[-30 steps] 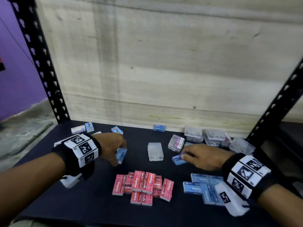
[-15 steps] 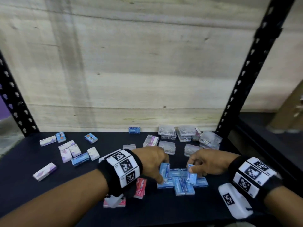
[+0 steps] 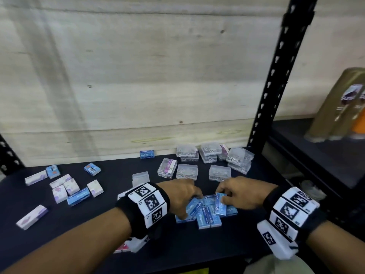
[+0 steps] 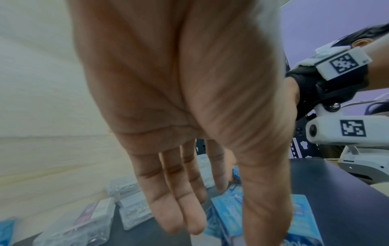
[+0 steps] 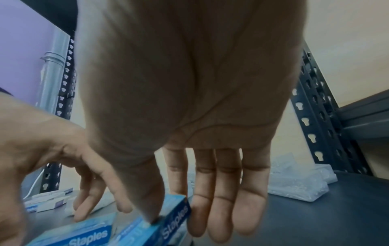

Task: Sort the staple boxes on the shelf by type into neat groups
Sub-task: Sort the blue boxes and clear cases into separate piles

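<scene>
The right hand [image 3: 240, 194] is pinching an upright blue staple box [image 3: 220, 202] between thumb and forefinger; the left hand [image 3: 180, 195], fingers relaxed, is touching the blue box group [image 3: 203, 219] at lower centre. Clear plastic cases [image 3: 209, 155] holding metal clips are sitting behind, right of centre, on the shelf [image 3: 110, 175].

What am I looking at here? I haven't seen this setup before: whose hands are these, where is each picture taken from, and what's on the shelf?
A person sorts staple boxes bare-handed; the black bands with square markers carry wrist cameras. The wide picture comes from a head camera; the other two look along each palm. On the dark shelf lie a light blue box pile, white and purple boxes to the left and clear plastic cases at the back. The left hand rests its fingers on the blue pile. The right hand pinches one blue box upright.
</scene>
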A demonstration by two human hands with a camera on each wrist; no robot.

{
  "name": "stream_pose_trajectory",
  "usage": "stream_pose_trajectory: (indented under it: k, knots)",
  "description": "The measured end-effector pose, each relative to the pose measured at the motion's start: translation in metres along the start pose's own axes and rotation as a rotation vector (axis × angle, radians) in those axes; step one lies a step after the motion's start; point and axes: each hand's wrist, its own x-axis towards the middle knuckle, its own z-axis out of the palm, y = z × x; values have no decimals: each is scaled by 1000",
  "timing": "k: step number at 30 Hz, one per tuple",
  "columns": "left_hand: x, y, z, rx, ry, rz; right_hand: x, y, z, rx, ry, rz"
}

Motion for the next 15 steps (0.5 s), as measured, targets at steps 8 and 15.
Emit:
stream_pose_trajectory:
  k: [8, 15]
  knots:
    - [0, -3, -3, 99, -30, 109, -10, -6, -4, -106, -41, -112]
    - [3, -10, -1, 139, -7, 110, -6, 2, 3, -122, 29, -138]
